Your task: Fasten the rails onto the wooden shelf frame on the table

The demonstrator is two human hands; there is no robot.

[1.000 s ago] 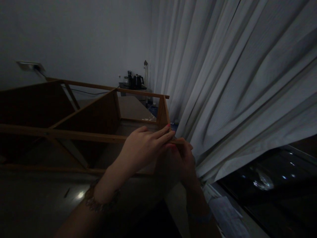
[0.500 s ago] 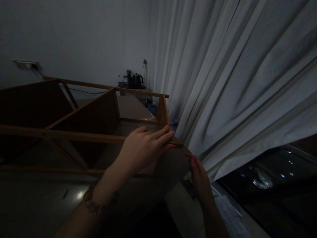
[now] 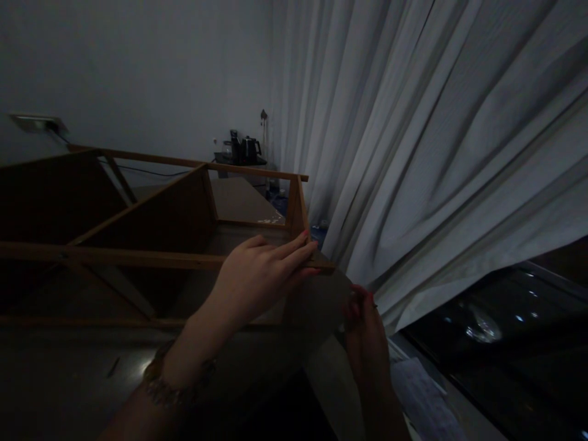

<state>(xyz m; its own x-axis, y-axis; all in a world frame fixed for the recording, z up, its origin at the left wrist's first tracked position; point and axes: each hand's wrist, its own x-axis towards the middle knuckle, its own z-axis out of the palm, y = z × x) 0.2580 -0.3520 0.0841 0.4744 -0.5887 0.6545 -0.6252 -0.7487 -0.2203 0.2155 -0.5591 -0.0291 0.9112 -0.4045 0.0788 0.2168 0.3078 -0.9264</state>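
Note:
A wooden shelf unit (image 3: 138, 254) with thin rails and dark panels lies on its side across the table. My left hand (image 3: 257, 275), a beaded bracelet at its wrist, grips the near right corner of the frame, fingers over the end rail and along the front rail. To the right of that corner, apart from the wood, is my right hand (image 3: 365, 331). Its thumb and fingers are pinched together, and a tiny dark tip pokes out beside them; the light is too dim to tell what it belongs to.
A small dark stick-like piece (image 3: 113, 367) lies on the tabletop (image 3: 59, 380) at the left. White curtains (image 3: 390, 153) hang close on the right beside a dark window (image 3: 496, 343). A black kettle (image 3: 250, 148) stands at the back. Papers (image 3: 422, 392) lie lower right.
My right hand has turned and its stretched fingers have curled into a pinch. My left hand keeps its place on the frame corner. The view has shifted slightly right.

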